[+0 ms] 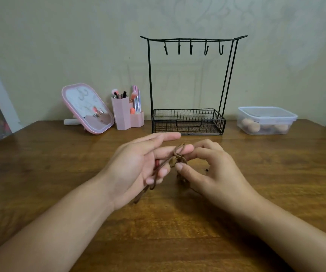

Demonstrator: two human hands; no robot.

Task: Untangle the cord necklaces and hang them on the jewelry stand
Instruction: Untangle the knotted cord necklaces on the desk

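right hand [207, 169] pinching cords [177, 160], seemingly

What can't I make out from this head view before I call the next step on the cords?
- Brown cord tangle, head view: fingers of the left hand and right hand cover much of it, so the number of necklaces is unclear.
- Small dark speck by the right hand: too small to identify.
- Lidded plastic container: frosted walls blur the round items inside.

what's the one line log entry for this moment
stage: untangling | left hand: holds cords | right hand: pinches knot | stand: hooks bare
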